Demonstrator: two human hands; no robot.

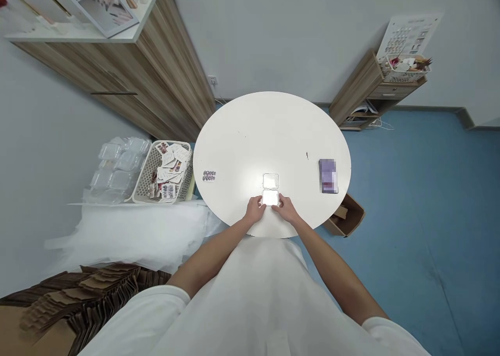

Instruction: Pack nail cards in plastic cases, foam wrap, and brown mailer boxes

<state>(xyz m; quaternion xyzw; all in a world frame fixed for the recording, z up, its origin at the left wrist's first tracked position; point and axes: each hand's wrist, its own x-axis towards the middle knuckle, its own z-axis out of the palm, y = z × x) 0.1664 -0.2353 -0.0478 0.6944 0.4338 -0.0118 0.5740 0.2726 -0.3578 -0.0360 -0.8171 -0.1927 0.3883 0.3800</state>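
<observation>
A small clear plastic hinged case [270,188] lies open on the round white table [269,132], near its front edge. My left hand [254,209] grips the near half of the case from the left, fingers curled. My right hand [286,208] holds the same half from the right. A small sheet of dark press-on nails [209,175] lies at the table's left edge, apart from both hands. A purple card or booklet [328,175] lies on the table at the right.
A white basket [145,181] of cards and nail sets stands left of the table, beside stacked clear plastic cases [113,166]. A cardboard box [347,218] sits on the blue floor at the right. Wooden cabinets [156,80] stand behind; flattened cardboard [78,293] lies lower left.
</observation>
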